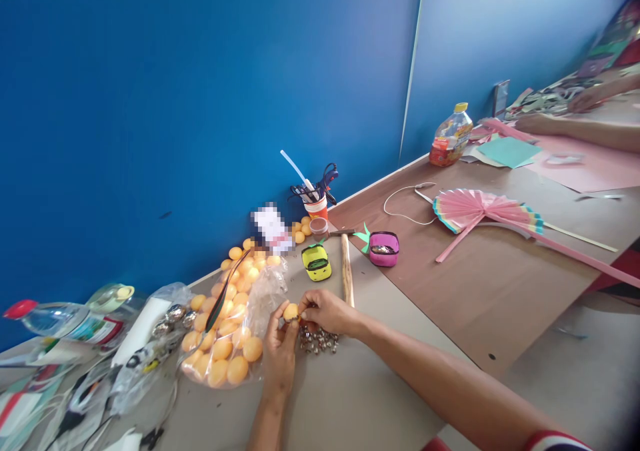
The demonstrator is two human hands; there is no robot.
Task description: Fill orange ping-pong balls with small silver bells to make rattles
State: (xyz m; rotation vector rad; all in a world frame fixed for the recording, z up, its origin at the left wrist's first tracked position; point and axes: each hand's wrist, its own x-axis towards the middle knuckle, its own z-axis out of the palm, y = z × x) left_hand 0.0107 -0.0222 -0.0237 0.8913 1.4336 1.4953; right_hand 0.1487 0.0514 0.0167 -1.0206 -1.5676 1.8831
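The left hand (281,344) holds an orange ball (291,312) between thumb and fingers, above the table (380,384). The right hand (327,310) brings its fingertips narrowly together at the ball's right side; whether they pinch anything cannot be told. Just below the right hand lies a heap of silvery beads (320,342). A clear bag (270,292) of similar balls lies to the left. Beyond the hands are a hammer (347,274), a yellow box (317,263) and a purple box (384,249); farther right, a pink fan (480,204).
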